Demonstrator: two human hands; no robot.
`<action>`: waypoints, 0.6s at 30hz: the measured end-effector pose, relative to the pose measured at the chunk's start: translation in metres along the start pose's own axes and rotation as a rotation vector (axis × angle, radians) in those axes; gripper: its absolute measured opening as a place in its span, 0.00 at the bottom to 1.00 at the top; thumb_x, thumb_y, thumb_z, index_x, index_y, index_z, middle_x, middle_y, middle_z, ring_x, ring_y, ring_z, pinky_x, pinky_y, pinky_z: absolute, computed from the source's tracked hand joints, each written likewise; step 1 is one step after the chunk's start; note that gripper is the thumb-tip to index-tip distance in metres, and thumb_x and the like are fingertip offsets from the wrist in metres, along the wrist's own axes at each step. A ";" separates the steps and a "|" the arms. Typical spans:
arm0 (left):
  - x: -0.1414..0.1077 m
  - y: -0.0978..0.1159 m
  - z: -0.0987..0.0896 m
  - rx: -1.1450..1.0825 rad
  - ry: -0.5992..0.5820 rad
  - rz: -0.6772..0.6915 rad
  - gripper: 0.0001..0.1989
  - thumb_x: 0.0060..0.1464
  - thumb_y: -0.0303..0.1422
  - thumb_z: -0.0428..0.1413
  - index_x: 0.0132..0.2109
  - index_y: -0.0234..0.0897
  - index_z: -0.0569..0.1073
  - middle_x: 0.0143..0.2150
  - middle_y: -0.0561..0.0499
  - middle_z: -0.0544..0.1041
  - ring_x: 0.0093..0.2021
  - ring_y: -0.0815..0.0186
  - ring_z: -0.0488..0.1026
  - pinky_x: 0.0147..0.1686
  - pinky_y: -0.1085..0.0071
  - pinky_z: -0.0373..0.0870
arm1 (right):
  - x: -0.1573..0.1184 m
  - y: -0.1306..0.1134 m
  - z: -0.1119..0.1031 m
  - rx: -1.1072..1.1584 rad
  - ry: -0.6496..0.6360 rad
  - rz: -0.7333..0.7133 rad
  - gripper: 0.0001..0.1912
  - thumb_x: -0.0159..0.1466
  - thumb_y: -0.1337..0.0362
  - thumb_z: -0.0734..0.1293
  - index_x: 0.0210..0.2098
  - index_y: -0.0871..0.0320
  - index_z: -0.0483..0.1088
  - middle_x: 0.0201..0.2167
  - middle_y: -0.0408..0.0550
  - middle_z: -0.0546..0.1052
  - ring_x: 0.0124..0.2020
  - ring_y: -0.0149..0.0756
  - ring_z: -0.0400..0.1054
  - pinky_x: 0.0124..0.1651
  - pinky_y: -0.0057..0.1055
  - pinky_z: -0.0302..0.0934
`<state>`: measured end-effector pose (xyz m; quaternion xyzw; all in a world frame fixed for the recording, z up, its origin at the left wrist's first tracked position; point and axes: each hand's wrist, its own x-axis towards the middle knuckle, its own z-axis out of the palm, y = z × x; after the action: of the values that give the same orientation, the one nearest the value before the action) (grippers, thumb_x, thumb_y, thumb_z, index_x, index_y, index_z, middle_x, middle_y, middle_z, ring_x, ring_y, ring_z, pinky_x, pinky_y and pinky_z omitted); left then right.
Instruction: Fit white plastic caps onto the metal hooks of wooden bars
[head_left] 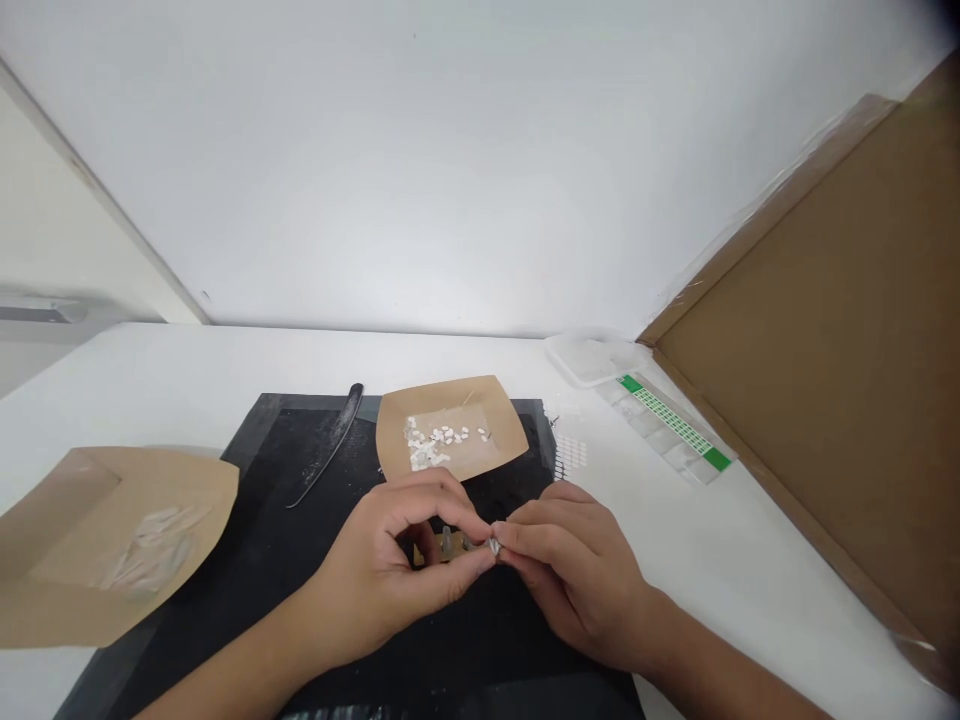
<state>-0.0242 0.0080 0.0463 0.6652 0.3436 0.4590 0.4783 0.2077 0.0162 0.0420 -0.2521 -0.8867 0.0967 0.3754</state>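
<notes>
In the lower middle, the left hand point(409, 565) is pinching a tiny shiny bit point(493, 546). The bit is sitting between both grips, touching each, its long way too small to tell. Just right, the right hand point(581, 575) is pinching it too.
</notes>
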 end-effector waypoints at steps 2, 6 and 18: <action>0.000 0.001 0.001 0.025 0.010 0.038 0.06 0.58 0.24 0.66 0.42 0.38 0.85 0.36 0.48 0.80 0.28 0.71 0.75 0.24 0.79 0.74 | 0.001 -0.001 -0.001 -0.058 0.010 -0.015 0.06 0.76 0.70 0.64 0.50 0.56 0.70 0.34 0.45 0.84 0.30 0.32 0.77 0.36 0.33 0.60; -0.001 0.001 0.004 0.066 0.051 0.095 0.09 0.59 0.21 0.64 0.43 0.38 0.86 0.36 0.48 0.80 0.28 0.72 0.75 0.25 0.80 0.74 | 0.003 0.000 0.000 -0.131 0.028 -0.032 0.07 0.76 0.71 0.65 0.50 0.56 0.71 0.33 0.45 0.85 0.29 0.32 0.77 0.36 0.33 0.61; -0.004 -0.009 0.009 0.128 0.114 0.223 0.11 0.59 0.19 0.63 0.44 0.37 0.86 0.39 0.45 0.81 0.26 0.72 0.76 0.21 0.79 0.72 | -0.001 -0.003 0.002 -0.207 0.013 -0.027 0.07 0.75 0.74 0.66 0.50 0.58 0.70 0.34 0.47 0.85 0.30 0.35 0.78 0.36 0.35 0.60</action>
<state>-0.0170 0.0044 0.0355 0.7012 0.3227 0.5236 0.3606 0.2055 0.0136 0.0411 -0.2781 -0.8927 -0.0023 0.3545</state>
